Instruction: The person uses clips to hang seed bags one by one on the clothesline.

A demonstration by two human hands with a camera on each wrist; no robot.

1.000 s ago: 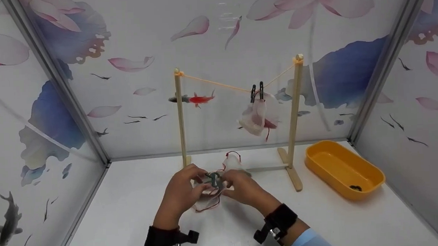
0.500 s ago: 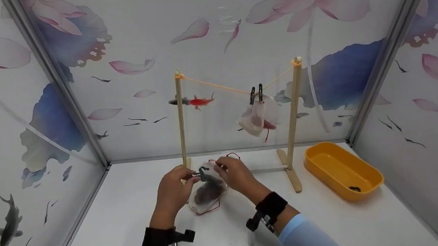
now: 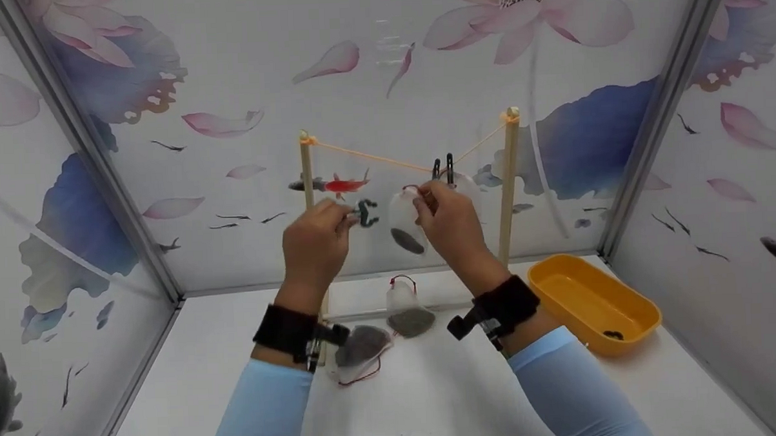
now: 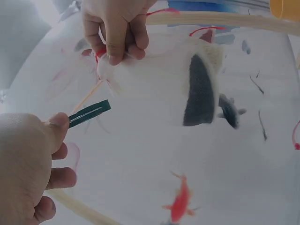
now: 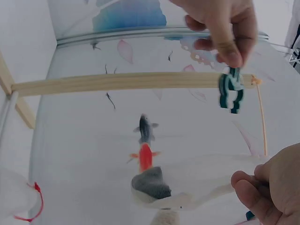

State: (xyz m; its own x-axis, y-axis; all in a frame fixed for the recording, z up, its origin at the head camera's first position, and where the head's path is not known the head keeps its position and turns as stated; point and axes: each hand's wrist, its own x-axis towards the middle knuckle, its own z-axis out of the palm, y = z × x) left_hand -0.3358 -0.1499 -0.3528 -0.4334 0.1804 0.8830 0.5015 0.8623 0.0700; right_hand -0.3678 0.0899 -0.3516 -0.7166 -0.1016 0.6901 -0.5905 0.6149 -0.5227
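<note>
In the head view my left hand [image 3: 317, 236] pinches a small dark green clothespin [image 3: 366, 213] between thumb and fingers. Its prongs point right, towards the bag. My right hand [image 3: 454, 222] pinches the top of a white drawstring pouch [image 3: 404, 214] with a red string. This pouch hangs in the air below the orange cord [image 3: 373, 157], with something dark at its bottom. In the left wrist view a gap separates the clothespin [image 4: 89, 114] from the pouch [image 4: 150, 79]. Behind my right hand, another pouch [image 3: 469, 184] hangs from the cord by two dark clothespins [image 3: 449, 167].
Two similar pouches with dark contents lie on the white table: one at the front left [image 3: 361, 347], one farther back [image 3: 409, 320]. Wooden posts [image 3: 509, 188] carry the cord. At right stands a yellow basin [image 3: 560, 263] with a small dark item [image 3: 613, 334] inside.
Both hands have risen from the table to near the cord. My right hand has taken a pouch by its top and lifted it; my left hand has carried the clothespin up.
</note>
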